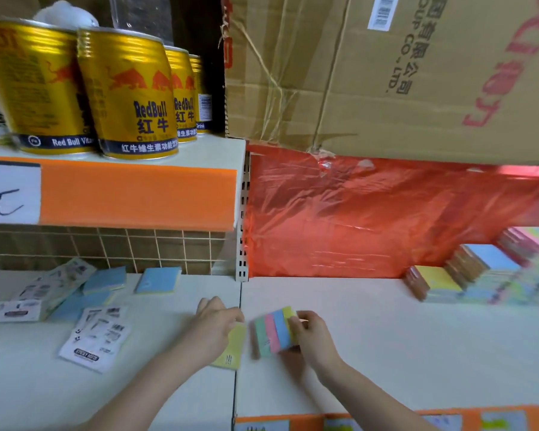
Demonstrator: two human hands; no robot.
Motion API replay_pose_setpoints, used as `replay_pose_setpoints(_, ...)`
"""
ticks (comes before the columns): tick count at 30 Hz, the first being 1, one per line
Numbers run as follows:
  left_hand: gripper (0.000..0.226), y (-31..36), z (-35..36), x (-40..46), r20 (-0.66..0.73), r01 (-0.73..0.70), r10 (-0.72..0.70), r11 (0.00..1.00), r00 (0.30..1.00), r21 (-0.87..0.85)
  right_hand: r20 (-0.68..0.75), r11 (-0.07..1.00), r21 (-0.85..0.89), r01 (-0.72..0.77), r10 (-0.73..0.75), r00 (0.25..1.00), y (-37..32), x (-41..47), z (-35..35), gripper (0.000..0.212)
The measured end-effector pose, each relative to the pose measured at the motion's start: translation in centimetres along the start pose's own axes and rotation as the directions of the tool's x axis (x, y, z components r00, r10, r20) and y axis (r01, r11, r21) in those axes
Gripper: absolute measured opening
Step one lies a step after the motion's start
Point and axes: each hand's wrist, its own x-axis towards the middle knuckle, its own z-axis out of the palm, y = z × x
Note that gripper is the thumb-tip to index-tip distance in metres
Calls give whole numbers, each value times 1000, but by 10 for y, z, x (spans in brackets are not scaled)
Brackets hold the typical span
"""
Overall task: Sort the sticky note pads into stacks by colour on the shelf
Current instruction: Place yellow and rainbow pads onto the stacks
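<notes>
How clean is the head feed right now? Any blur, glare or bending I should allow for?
Head view: the stacked pastel sticky note pads at far right are smeared by motion blur; the red plastic sheet shows streaky glare; the gold drink cans lean from wide-angle distortion; both hands, left and right, are slightly soft.

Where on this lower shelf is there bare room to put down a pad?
Bare: the right shelf between the striped pad and the stacked pads, and the front left corner. Crowded: far left, blue pads and wrappers.
</notes>
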Motion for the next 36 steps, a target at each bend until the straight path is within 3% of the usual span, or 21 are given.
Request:
replay_pose_setpoints(4, 29, 20, 21, 15, 81, -123, 130, 988, 988, -96, 10, 980, -199, 10, -9, 1000, 10, -18, -31, 21)
replay_pose_setpoints(7, 25, 34, 35, 19, 109, -162, 181, 973, 977, -166, 16, 901, -433, 14, -7, 1000, 15, -24, -46, 27)
replay_pose_setpoints(10, 29, 40, 42, 16, 134, -156, 181, 971, 974, -179, 1, 801, -598, 26, -32, 1000, 17, -27, -56, 10)
replay_pose_setpoints(13, 48, 36, 44, 7, 104, -124, 128, 991, 986, -47, 9, 719, -692, 59, -73, 997, 14, -27, -62, 33)
replay_pose_setpoints(15, 69, 36, 43, -1, 115, -88, 73, 987, 991, 134, 83, 661, -739, 132, -104, 991, 10, -25, -63, 24)
replay_pose_setpoints(18, 92, 43, 43, -13, 103, -40, 13, 963, 995, 265, 295, 633, -726, 269, -68, 953, 0, -28, -60, 79)
replay_pose_setpoints(20, 95, 46, 46, -16, 77, -5, -19, 956, 997, 295, 382, 603, -720, 345, -71, 922, -5, -30, -56, 91)
replay_pose_setpoints(26, 69, 40, 46, -13, 96, 23, -48, 969, 994, 246, 416, 564, -727, 392, -93, 905, -8, -26, -53, 69)
replay_pose_setpoints(30, 72, 38, 44, -7, 84, -45, 30, 982, 996, 181, 420, 537, -728, 426, -142, 896, -4, -27, -63, 66)
replay_pose_setpoints(36, 84, 59, 41, 9, 102, -230, 227, 973, 969, 17, 351, 594, -684, 424, -242, 904, -2, -36, -107, 71)
